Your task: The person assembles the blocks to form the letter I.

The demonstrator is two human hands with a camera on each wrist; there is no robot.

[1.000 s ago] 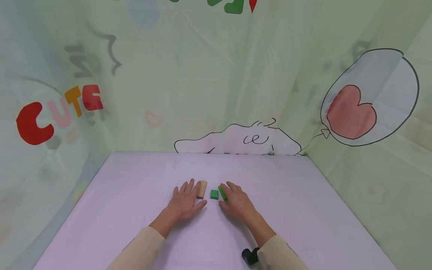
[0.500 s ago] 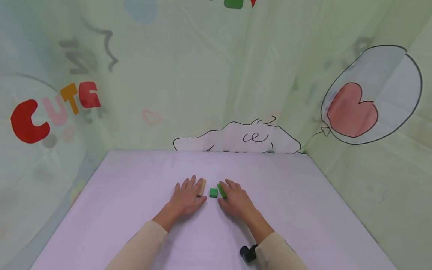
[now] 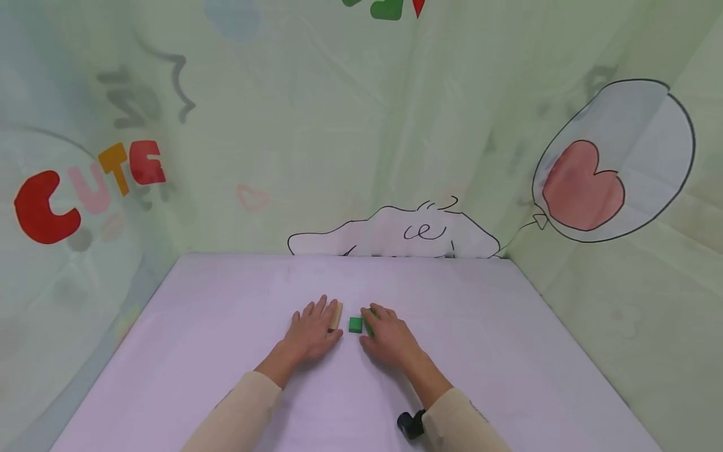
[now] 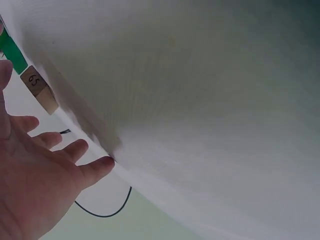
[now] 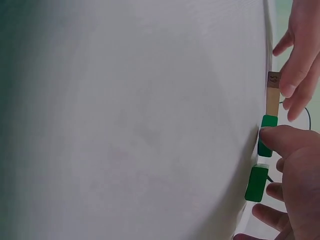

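Observation:
My left hand [image 3: 309, 336] lies palm down with fingers spread, its index finger beside and partly over a plain wooden block [image 3: 337, 317]. The left wrist view shows "65" written on that block's end [image 4: 34, 80]. A short green block [image 3: 355, 324] sits between the two hands. Farther right, a longer green block [image 3: 368, 323] is mostly covered by the index finger of my right hand [image 3: 390, 339], whose fingers are relaxed. In the right wrist view, my right thumb overlaps the short green block [image 5: 265, 145], and the longer one [image 5: 256, 184] stands by the fingers.
All the blocks are on a white tabletop [image 3: 226, 301], with a printed curtain [image 3: 339, 125] behind and at the sides. A small black object [image 3: 410, 425] is by the right sleeve, near the front.
My right hand has shifted slightly left, covering more of the longer green block. The left index finger now overlaps more of the wooden block. The head view has drifted a little.

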